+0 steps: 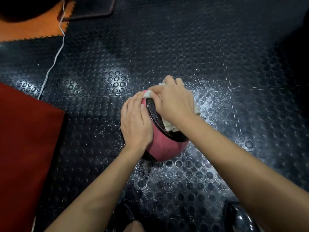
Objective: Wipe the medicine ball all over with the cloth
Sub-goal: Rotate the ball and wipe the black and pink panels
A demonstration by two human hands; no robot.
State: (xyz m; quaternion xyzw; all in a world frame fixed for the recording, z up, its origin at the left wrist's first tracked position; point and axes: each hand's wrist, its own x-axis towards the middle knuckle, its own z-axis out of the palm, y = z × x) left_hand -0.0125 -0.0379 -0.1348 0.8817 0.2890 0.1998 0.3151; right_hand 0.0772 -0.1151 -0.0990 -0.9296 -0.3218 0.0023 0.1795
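Firmly, right hand (173, 104) grips cloth (168, 125) on medicine ball (160, 148); left hand (135, 121) lies flat.

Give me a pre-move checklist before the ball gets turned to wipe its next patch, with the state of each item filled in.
1. Left hand steadies the medicine ball: ok, it lies flat on the pink side.
2. Right hand has the cloth: ok, fingers are curled over the white cloth on the ball's top.
3. Ball rests on the studded floor mat: ok.
4. Underside already wiped: cannot tell, it is hidden.
5. Room to roll the ball: ok, the red mat and white cable lie well off to the left.
6. Cloth is clean enough: cannot tell, it is mostly covered.
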